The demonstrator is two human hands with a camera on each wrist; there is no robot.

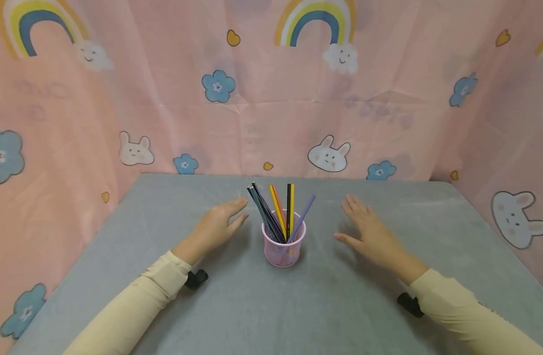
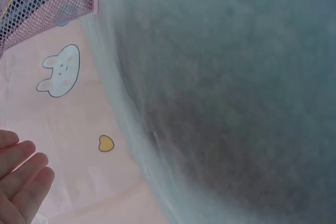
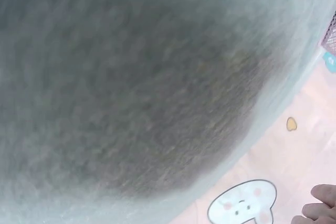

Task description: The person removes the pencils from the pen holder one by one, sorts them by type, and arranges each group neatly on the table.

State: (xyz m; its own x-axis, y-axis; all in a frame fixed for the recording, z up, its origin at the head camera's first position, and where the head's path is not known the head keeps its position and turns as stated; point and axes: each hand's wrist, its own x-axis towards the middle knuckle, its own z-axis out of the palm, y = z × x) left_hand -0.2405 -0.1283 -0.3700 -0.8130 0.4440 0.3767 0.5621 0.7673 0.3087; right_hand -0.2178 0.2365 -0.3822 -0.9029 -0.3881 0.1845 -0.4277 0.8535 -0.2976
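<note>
A pink mesh pencil cup stands upright in the middle of the table in the head view. Several pencils lean in it: dark ones to the left, a yellow pencil and an orange one, a black and a yellow one, and a purple pencil tilted right. To the cup's left, my left hand is held with fingers extended, apart from it. My right hand is on the other side, fingers straight and thumb spread, touching nothing. In the left wrist view the mesh cup shows at upper left, fingertips at lower left.
A grey table spreads under both hands. Behind it and along its sides hangs a pink curtain printed with rainbows, rabbits and flowers. Black wrist cameras sit beneath the beige sleeves.
</note>
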